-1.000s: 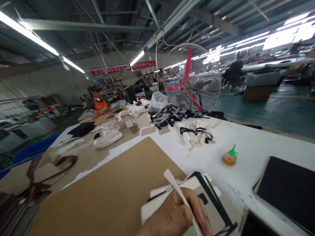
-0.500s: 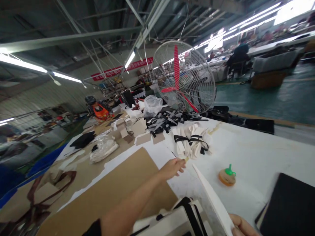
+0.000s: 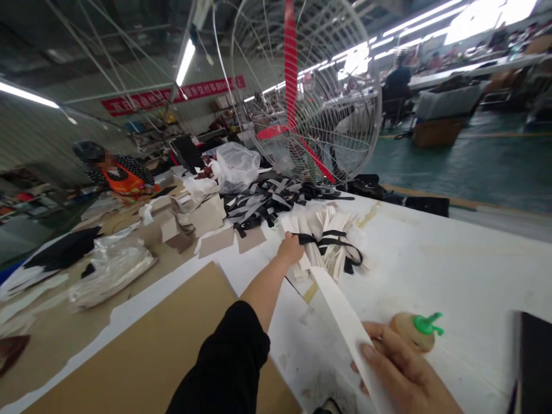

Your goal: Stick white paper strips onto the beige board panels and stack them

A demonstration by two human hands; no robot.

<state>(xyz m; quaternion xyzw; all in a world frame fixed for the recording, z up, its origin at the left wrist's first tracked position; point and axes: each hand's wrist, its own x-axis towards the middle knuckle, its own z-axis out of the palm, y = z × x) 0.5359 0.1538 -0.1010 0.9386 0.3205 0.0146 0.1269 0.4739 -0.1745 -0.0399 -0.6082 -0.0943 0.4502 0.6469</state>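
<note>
My left hand (image 3: 291, 249) reaches out to the left side of a bundle of cream strips (image 3: 334, 244), its fingers closed at the bundle's edge beside a black band (image 3: 334, 234) tied around the strips. What the fingertips pinch is partly hidden. In my right hand (image 3: 399, 365), nearer to me, a long white strip (image 3: 340, 310) is gripped between thumb and fingers, its far end close to the bundle. Just beyond the right hand, a squeeze bottle (image 3: 411, 330) with a green nozzle lies tilted on the white table (image 3: 466, 270).
A large caged fan (image 3: 308, 92) with red blades stands past the table. Black and grey strips (image 3: 276, 198) are heaped behind the bundle. Brown board (image 3: 172, 345) covers the left side, and a black panel (image 3: 535, 362) lies right. A person in an orange apron (image 3: 127, 179) is far left.
My left hand has moved forward to the bundle and its fingers have closed. My right hand has come forward and up with the white strip. The view has shifted closer to the bundle.
</note>
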